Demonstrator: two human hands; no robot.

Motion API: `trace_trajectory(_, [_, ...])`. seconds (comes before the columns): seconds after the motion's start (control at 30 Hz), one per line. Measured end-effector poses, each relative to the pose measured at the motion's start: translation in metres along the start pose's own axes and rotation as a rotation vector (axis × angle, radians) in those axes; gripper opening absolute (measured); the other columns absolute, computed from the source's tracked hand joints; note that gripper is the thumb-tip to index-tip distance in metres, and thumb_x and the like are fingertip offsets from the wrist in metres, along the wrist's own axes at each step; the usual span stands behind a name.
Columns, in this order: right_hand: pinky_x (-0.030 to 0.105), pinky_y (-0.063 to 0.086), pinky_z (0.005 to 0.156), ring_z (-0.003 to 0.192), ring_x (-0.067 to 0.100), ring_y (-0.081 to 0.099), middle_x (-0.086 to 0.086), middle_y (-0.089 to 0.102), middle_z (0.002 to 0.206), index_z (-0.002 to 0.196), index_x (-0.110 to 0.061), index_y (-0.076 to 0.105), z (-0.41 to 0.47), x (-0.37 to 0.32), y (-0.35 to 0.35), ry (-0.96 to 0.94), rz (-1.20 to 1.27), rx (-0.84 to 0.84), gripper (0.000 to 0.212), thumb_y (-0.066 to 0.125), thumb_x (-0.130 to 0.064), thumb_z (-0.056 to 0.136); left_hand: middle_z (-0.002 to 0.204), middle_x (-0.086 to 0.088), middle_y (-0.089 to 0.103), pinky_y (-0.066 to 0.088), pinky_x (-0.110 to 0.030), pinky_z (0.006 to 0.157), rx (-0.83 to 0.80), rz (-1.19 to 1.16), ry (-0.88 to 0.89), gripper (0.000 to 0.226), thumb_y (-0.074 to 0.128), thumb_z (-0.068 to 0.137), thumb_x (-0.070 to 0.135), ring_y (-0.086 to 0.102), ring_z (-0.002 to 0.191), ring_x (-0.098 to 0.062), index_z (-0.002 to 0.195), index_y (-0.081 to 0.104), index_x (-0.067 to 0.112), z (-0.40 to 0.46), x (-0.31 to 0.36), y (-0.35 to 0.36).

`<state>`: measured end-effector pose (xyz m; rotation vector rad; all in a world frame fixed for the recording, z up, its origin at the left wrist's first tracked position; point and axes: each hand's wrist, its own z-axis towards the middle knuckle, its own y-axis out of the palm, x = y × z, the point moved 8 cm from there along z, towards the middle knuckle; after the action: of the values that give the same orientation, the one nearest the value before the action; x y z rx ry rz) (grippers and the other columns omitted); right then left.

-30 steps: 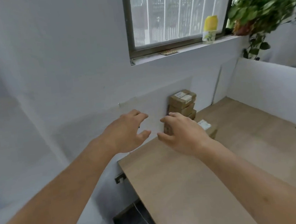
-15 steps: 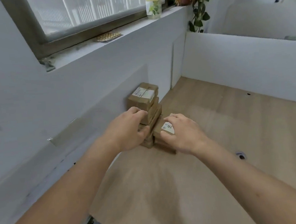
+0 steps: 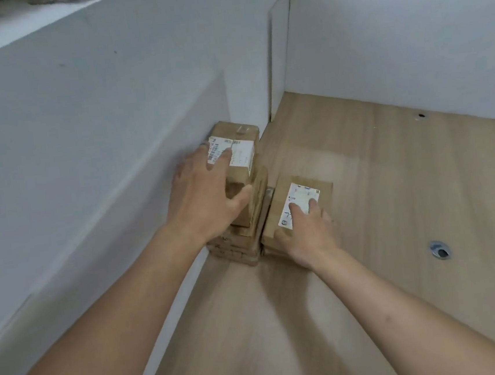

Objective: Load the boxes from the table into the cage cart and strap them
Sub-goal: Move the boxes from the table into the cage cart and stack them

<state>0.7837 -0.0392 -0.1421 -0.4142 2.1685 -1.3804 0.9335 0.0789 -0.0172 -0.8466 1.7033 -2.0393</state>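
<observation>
The left hand is wrapping over the tall stack of boxes standing against the white partition, fingers lying across the top box's label, thumb pressing its near side. The right hand is resting flat on the low box just beside the stack, fingers straight on its label, not yet gripping. Both are sitting on the table; no cage cart is showing. The stack is looking uneven, so lifting with 1 hand is risking the lower boxes slipping out and spilling; the flat right palm is likely sliding rather than lifting.
</observation>
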Motion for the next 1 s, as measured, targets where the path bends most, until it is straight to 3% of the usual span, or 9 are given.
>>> trace_trajectory(0.13, [0.058,0.023,0.12,0.15,0.052,0.011,0.019,0.002,0.168,0.164,-0.035,0.009,0.023,0.013,0.036,0.18,0.001,-0.045,0.104,0.042,-0.09,0.082,0.157,-0.01,0.037,0.038,-0.049,0.114,0.026,-0.023,-0.047,0.069,0.056,0.09,0.068,0.039,0.138,-0.034,0.148,0.052,0.029,0.009,-0.006,0.018])
trace_trajectory(0.3, [0.07,0.02,0.118,0.149,0.061,-0.003,0.018,-0.016,0.167,0.164,-0.031,-0.003,0.041,0.019,0.049,0.274,0.057,-0.02,0.125,0.041,-0.101,0.069,0.139,-0.005,0.04,0.047,-0.048,0.103,0.098,-0.107,-0.117,0.064,0.069,0.073,0.059,0.046,0.12,-0.035,0.131,0.061,0.033,0.01,-0.005,0.012])
trace_trajectory(0.5, [0.065,0.025,0.115,0.148,0.058,0.005,0.012,-0.01,0.165,0.158,-0.032,0.0,0.045,0.032,0.054,0.299,0.108,-0.04,0.129,0.062,-0.087,0.059,0.148,-0.006,0.025,0.037,-0.045,0.113,-0.064,-0.091,-0.199,0.096,0.053,0.061,0.071,0.035,0.13,-0.037,0.153,0.038,0.045,0.013,0.002,0.018])
trace_trajectory(0.67, [0.067,0.028,0.111,0.149,0.051,0.004,0.001,-0.014,0.16,0.153,-0.041,-0.002,0.042,0.05,0.059,0.274,0.147,-0.037,0.133,0.06,-0.094,0.048,0.136,-0.008,0.041,0.046,-0.043,0.103,-0.111,-0.133,-0.247,0.084,0.065,0.075,0.068,0.049,0.124,-0.036,0.153,0.04,0.051,0.022,0.004,0.024])
trace_trajectory(0.73, [0.066,0.032,0.109,0.146,0.05,0.012,0.001,-0.014,0.16,0.152,-0.042,0.0,0.042,0.051,0.061,0.273,0.141,-0.014,0.132,0.059,-0.098,0.048,0.134,-0.008,0.045,0.048,-0.042,0.098,-0.115,-0.144,-0.259,0.081,0.066,0.078,0.064,0.053,0.122,-0.035,0.153,0.04,0.052,0.023,0.003,0.027])
trace_trajectory(0.83, [0.06,0.037,0.102,0.135,0.047,0.028,0.004,-0.006,0.16,0.152,-0.043,0.007,0.037,0.051,0.054,0.274,0.13,0.037,0.125,0.06,-0.095,0.051,0.135,-0.008,0.045,0.05,-0.042,0.097,-0.115,-0.159,-0.25,0.079,0.066,0.08,0.062,0.054,0.122,-0.034,0.153,0.039,0.052,0.019,0.002,0.027])
trace_trajectory(1.0, [0.059,0.032,0.105,0.135,0.045,0.03,0.003,-0.004,0.162,0.155,-0.053,0.009,0.01,0.054,0.027,0.245,0.141,0.095,0.116,0.057,-0.093,0.056,0.131,-0.005,0.038,0.051,-0.04,0.093,-0.12,-0.181,-0.231,0.08,0.065,0.081,0.061,0.056,0.119,-0.035,0.154,0.032,0.056,0.003,0.008,0.017])
